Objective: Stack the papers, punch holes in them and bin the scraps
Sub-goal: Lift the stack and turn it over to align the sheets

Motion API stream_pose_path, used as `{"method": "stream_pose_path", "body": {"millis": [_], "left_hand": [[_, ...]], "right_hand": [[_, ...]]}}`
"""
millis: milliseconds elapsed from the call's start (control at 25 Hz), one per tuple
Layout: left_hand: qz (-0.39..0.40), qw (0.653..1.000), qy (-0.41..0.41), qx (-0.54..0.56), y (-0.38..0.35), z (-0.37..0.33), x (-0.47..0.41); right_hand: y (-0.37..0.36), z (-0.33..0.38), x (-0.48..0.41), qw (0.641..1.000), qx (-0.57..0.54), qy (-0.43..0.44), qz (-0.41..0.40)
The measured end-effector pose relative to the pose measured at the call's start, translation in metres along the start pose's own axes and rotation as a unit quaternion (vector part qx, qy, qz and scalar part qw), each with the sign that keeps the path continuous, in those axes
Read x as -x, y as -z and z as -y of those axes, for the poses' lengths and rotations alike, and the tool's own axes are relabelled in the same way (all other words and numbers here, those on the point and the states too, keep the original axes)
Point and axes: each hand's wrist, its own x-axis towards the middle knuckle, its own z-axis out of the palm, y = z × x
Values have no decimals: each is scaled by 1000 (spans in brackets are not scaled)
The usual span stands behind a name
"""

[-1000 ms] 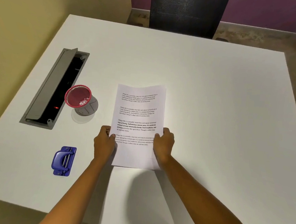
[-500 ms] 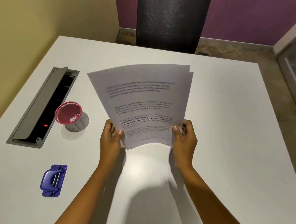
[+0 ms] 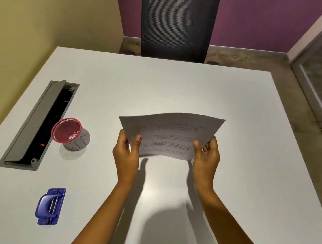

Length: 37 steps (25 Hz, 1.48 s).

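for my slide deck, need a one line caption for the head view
Both hands, left hand and right hand, hold the papers above the white table, hole punch waiting nearby.

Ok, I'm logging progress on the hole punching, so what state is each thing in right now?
papers: lifted off the table, held at both side edges
left hand: gripping the papers
right hand: gripping the papers
hole punch: on the table, untouched
red mesh bin: tilted, scraps inside
cable hatch: lid open

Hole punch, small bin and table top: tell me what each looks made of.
Hole punch: glossy blue lever, probably plastic or painted metal, with bare metal pins. Small bin: fine wire mesh, red rim, see-through walls. Table top: smooth white laminate by its look, with a soft sheen.
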Motion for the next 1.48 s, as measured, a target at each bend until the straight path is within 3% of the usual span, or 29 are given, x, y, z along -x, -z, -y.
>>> {"method": "stream_pose_path", "body": {"millis": [280,800,1480], "left_hand": [[-15,1000,-10,19,-1,-5,1],[-6,999,40,-21,-5,5,10],[-22,997,72,-22,-6,4,30]], "right_hand": [[5,6,-3,999,-25,23,-14],[5,-3,6,999,-14,-35,-23],[12,-12,16,999,-4,-41,-8]]}}
